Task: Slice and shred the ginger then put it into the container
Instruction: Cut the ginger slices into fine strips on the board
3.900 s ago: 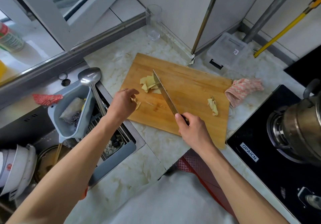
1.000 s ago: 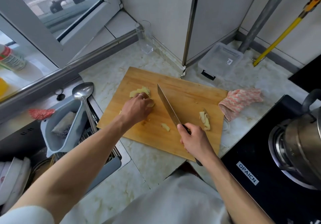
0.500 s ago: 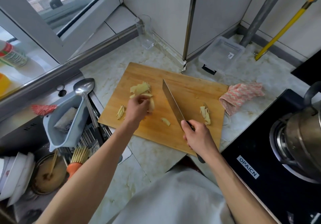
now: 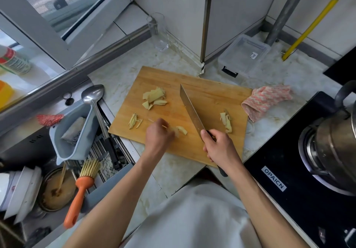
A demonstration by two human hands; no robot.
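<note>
Head view, kitchen counter.

- Cutting board (image 4: pixel 208 101): wooden, on a marble counter (image 4: pixel 119 78), set at an angle.
- Ginger slices (image 4: pixel 154 97): loose pile on the far left part of the board.
- Ginger shreds (image 4: pixel 134 120): small cluster at the board's left edge.
- Ginger piece (image 4: pixel 181 130): near the board's middle, at the left hand's fingertips.
- Ginger scraps (image 4: pixel 226 122): right part of the board, well apart from the pile.
- Left hand (image 4: pixel 158 138): fingers curled down onto the ginger piece; whether they pinch it I cannot tell.
- Right hand (image 4: pixel 219 147): wrapped round the handle of the knife (image 4: pixel 190 109), blade pointing far and left over the board.
- Container (image 4: pixel 243 55): clear plastic, beyond the board's far right corner.
- Pink cloth (image 4: pixel 267 99): just right of the board.
- Pot (image 4: pixel 335 147): on the black stove (image 4: pixel 285 194), right.
- Sink (image 4: pixel 23 151): left, holding a ladle (image 4: pixel 94 101) and an orange-handled brush (image 4: pixel 81 190).
</note>
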